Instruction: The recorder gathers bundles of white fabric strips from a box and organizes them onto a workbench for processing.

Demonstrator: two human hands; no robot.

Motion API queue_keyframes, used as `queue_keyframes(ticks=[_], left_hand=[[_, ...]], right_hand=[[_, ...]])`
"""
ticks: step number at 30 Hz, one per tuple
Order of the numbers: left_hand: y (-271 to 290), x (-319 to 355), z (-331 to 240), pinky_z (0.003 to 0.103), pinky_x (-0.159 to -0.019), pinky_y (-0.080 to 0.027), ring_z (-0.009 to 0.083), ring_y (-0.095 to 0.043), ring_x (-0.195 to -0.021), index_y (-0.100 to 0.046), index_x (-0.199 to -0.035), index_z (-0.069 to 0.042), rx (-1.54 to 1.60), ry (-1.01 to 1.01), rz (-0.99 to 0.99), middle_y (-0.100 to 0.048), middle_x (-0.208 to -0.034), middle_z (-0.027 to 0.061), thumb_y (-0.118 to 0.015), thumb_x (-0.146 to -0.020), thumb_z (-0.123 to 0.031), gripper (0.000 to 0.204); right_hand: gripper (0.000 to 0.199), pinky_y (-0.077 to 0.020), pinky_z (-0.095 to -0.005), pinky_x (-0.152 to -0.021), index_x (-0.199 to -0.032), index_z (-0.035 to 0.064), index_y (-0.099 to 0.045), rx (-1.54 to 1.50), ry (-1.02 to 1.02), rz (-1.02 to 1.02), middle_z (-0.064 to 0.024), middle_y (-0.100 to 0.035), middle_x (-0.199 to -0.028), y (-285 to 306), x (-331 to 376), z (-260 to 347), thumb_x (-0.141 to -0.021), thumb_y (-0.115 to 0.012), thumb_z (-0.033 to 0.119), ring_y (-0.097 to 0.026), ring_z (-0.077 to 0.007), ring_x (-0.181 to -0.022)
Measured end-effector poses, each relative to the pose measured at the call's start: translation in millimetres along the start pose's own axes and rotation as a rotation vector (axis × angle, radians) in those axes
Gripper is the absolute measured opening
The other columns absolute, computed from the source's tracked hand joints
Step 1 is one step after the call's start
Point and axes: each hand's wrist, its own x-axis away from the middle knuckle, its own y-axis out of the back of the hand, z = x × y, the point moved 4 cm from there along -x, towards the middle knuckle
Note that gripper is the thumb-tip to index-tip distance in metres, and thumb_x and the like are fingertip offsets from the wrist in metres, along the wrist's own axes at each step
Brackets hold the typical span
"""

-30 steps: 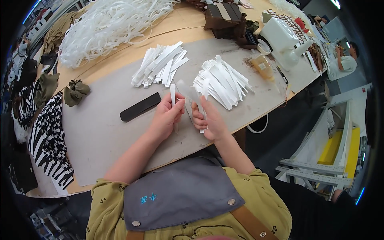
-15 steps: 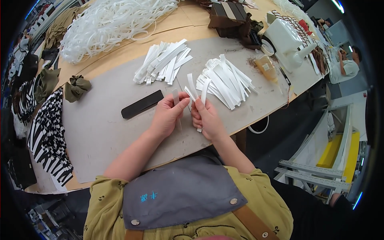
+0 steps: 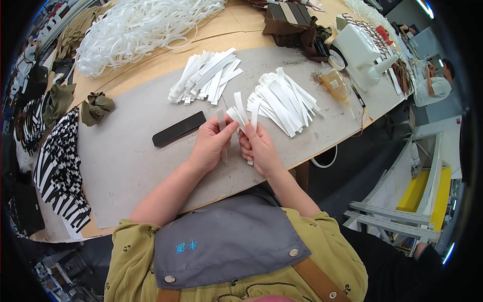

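Above the near edge of the grey table (image 3: 131, 166), the left hand (image 3: 210, 146) and right hand (image 3: 259, 148) meet, each pinching white strips (image 3: 240, 113) that fan upward between them.

Small clear amber-tinted bag (image 3: 335, 83) on table's far right, beside white machine (image 3: 359, 53). No labels, signs, screens.

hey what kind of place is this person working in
Probably a garment or sewing workshop. Both hands handle white strips at a worktable, with stacks of cut strips, a tangled heap of white banding and folded striped fabric.
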Motion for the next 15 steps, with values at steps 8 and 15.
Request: queue_keyframes(ticks=[8,15], left_hand=[[6.1,-2.6,0.2,0.031,-0.072,-0.043,0.0129,-0.052,-0.082,-0.045,-0.104,-0.007,0.298,-0.012,-0.009,-0.058,-0.093,0.0068,-0.043,-0.092,-0.015,0.015],[5.0,-3.5,-4.5,0.042,-0.092,-0.043,0.0238,-0.057,-0.101,-0.043,-0.106,-0.011,0.339,0.014,0.020,-0.057,-0.090,0.0073,-0.041,-0.092,-0.021,0.017]], right_hand=[[0.026,-0.0411,-0.0221,-0.047,-0.099,0.0040,-0.049,-0.024,0.096,-0.002,-0.0039,-0.054,-0.076,-1.0,-1.6,0.1,-0.099,-0.042,0.029,-0.045,-0.0073,-0.051],[0.020,-0.0448,-0.0237,-0.050,-0.100,0.0037,-0.047,0.024,0.111,-0.024,-0.0042,-0.055,-0.080,0.0,-3.5,0.5,-0.098,-0.046,0.023,-0.048,-0.0074,-0.053]])
